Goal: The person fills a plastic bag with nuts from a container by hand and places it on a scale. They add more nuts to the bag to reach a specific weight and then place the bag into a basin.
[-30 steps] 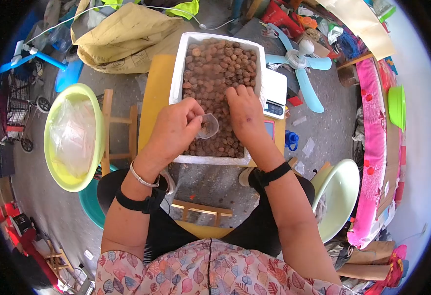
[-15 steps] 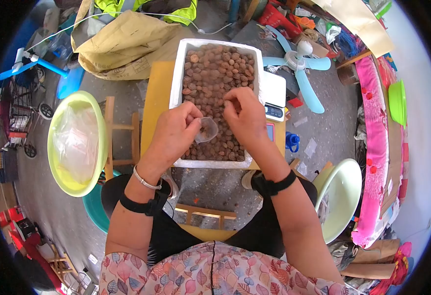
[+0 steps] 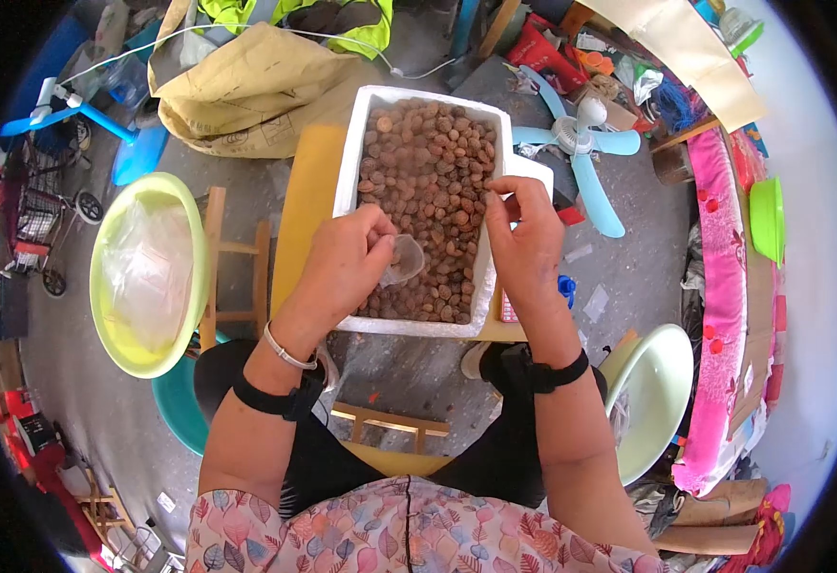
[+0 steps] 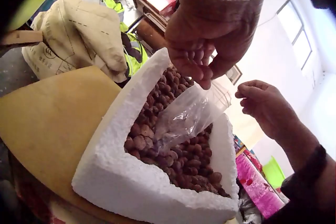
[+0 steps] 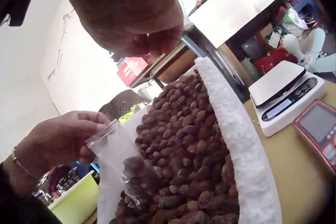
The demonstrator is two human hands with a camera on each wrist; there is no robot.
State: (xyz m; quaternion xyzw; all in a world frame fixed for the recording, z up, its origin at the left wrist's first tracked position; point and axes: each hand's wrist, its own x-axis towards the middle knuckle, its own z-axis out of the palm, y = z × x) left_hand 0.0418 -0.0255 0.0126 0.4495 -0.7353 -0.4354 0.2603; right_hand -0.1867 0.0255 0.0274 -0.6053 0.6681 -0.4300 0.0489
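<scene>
The clear plastic bag (image 3: 402, 260) hangs over the near half of a white foam box (image 3: 347, 162), its lower end resting on the small brown nuts (image 3: 433, 162) that fill the box almost to the rim. A few nuts can be seen through the bag's film in the right wrist view. The left hand (image 3: 347, 253) pinches the bag's mouth between thumb and curled fingers and holds it up above the nuts. The right hand (image 3: 525, 234) is raised over the box's right rim, apart from the bag. Its fingers are bunched and curled toward the thumb, and it cannot be told whether anything is caught between them. The box sits on a yellow tabletop (image 3: 304, 191). On the same surface, just beside the box's right wall, stand a white digital scale (image 5: 283, 95) and a small red-framed device (image 5: 320, 124). A light blue fan (image 3: 585, 134) lies on the floor beyond the scale. A tan sack (image 3: 256, 86) lies behind the tabletop. A yellow-green basin (image 3: 141, 277) lined with clear plastic stands to the person's left, and a pale green basin (image 3: 657, 392) to their right.
</scene>
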